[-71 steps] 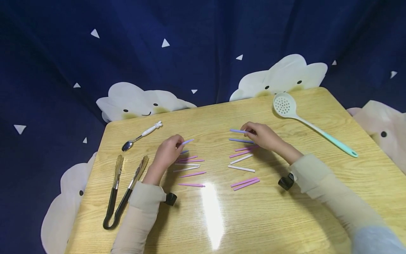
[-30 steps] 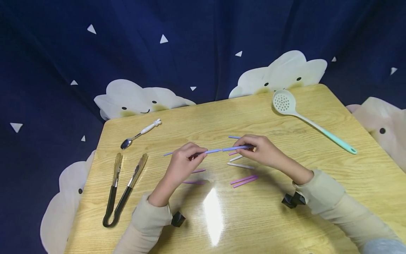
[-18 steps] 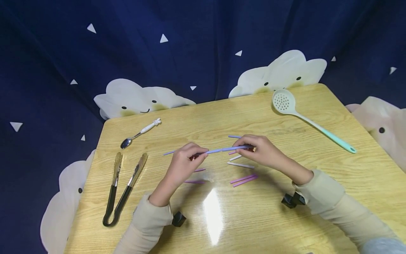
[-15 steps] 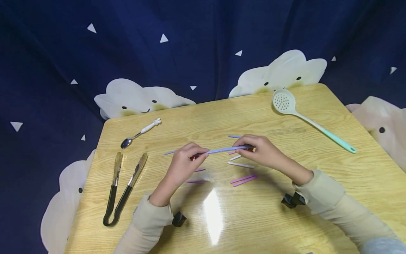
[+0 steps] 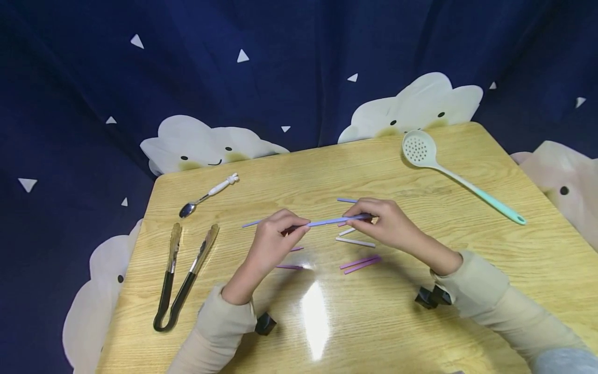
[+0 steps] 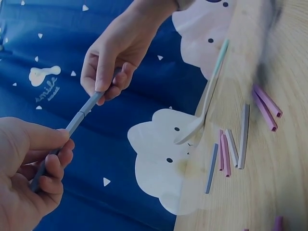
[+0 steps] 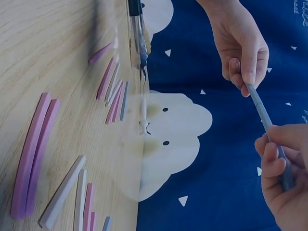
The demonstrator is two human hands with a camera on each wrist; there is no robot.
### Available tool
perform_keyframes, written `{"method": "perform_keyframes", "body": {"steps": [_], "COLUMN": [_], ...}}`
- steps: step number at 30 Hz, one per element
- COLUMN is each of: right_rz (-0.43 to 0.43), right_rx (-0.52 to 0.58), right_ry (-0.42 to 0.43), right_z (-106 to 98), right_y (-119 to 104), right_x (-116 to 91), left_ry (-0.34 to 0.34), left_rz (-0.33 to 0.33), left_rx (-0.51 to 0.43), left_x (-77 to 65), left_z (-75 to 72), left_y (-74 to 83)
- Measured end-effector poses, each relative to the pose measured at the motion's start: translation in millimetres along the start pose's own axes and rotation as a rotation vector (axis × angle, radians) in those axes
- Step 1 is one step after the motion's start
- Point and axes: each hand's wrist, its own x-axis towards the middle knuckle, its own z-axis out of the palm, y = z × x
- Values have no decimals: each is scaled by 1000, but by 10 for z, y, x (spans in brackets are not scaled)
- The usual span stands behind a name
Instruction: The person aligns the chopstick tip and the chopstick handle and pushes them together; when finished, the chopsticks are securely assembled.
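Observation:
My left hand (image 5: 273,236) and right hand (image 5: 385,221) face each other above the middle of the table, each pinching one end of a slim blue stick (image 5: 327,222). In the left wrist view this stick (image 6: 77,120) runs straight from hand to hand. It is two pieces meeting end to end, with a fine seam between them. Its outer ends are partly covered by my fingers. Below my right hand lie a blue stick (image 5: 345,200), white sticks (image 5: 356,242) and pink sticks (image 5: 359,261). A pink stick (image 5: 289,267) and a blue stick (image 5: 251,224) lie near my left hand.
Metal tongs (image 5: 164,293) with black handles lie spread at the left, below a spoon (image 5: 217,188) with a white handle. A pale green slotted skimmer (image 5: 472,185) lies at the right. A dark blue curtain (image 5: 299,62) with clouds hangs behind the wooden table (image 5: 374,332).
Both hands, earlier apart with one blue piece each, have come together over the middle. The small gap between the pieces has closed, and the hands have since stayed nearly still.

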Motion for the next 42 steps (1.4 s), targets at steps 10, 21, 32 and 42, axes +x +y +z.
{"method": "perform_keyframes", "body": {"steps": [10,21,32,42], "right_rz": [-17,46,-18,43], "right_rx": [30,27,-242,-441], "right_ry": [12,-11,-106,-150], "right_z": [-7,-56,-80,-183], "right_y": [-29,-43,-98,-157], "right_x": [-14,-57,41,-17], "left_ry": [30,15,-39,-16], "left_rz": [31,28,-16,5], "left_rx": [-16,-28,-3,-1], "left_x": [-15,34,53,74], "left_z": [33,91,50,75], "left_y": [36,57,21,-79]}}
